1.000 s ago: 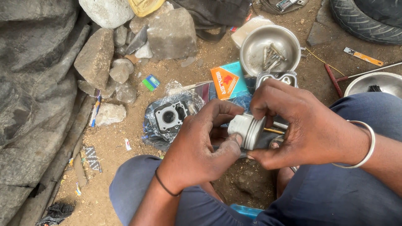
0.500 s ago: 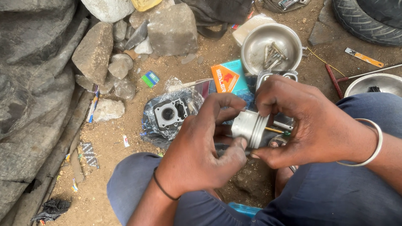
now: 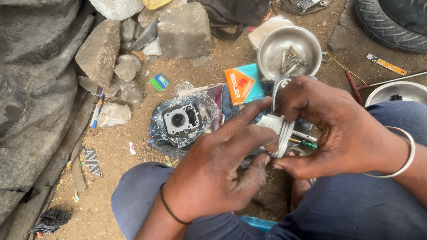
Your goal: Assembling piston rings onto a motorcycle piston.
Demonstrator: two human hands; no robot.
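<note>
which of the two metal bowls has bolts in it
The whole round bowl above the hands, beside the orange box; its bolts show clearly. The other bowl, cut off behind the right knee, shows only something dark.

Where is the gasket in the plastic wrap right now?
In the head view the gasket lies on crumpled plastic wrap on the dirt, left of the orange box and above the left hand.

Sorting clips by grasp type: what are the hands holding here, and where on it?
Both hands, left hand and right hand, hold a silver piston, fingers pinching its ringed round rim from opposite sides.
</note>
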